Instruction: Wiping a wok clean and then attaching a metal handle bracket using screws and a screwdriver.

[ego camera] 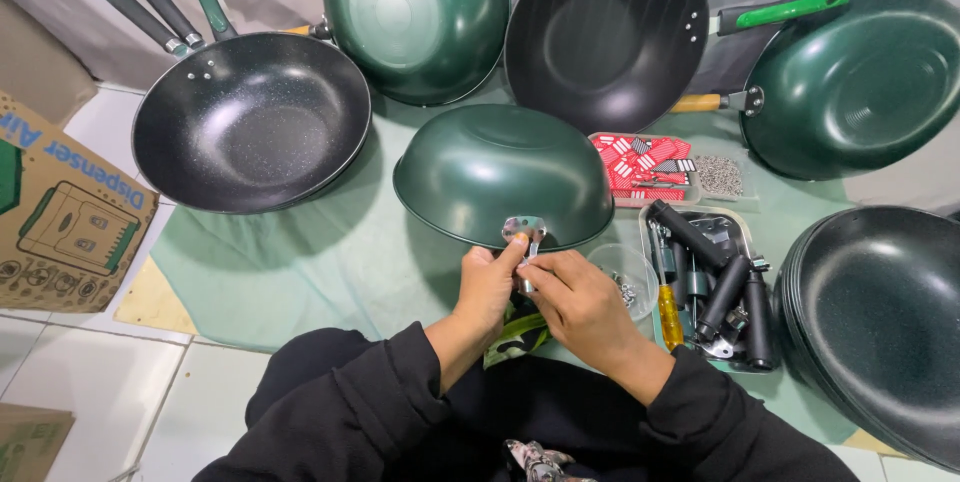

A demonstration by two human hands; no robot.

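Your left hand (pixel 487 282) and right hand (pixel 575 302) both pinch at the metal handle bracket (pixel 524 229) on the upturned green wok (pixel 500 182) — no handle on it yet. Wok sits just beyond your fingertips, bracket at its near rim. Black handles (pixel 722 287) wait in the tray (pixel 648 217) to the right — finished woks lie behind.

The upside-down green metal wok (pixel 500 172) looks smooth and shiny. Its small silver metal bracket (pixel 524 228) gleams. The pale green cloth (pixel 300 262) looks soft and matt.
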